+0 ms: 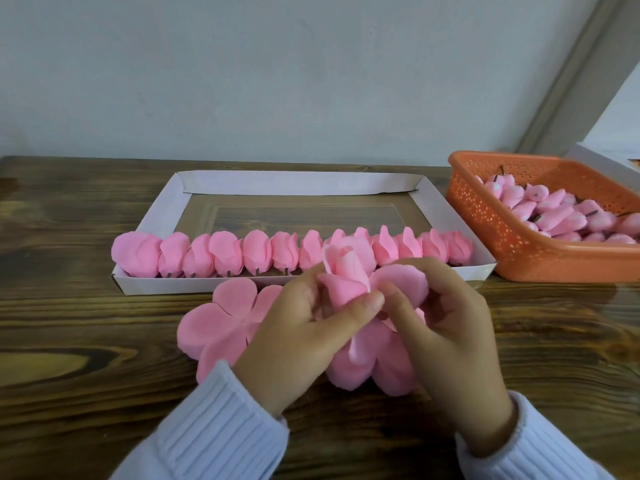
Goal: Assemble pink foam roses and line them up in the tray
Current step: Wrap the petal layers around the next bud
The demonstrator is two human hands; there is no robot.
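In the frame's centre, just below the tray, the left hand pinches a half-made rose, and the right hand seemingly pinches its outer petal.

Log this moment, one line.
left hand, right hand: grip pink foam rose | finished roses: row in white cardboard tray | pink buds: orange plastic basket

Dark wooden table, pale wall

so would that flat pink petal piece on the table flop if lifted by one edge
Probably: the flat pink foam petal cutout looks thin, with deep slits between lobes, so they'd droop. Likely light too; a nudge should slide it.
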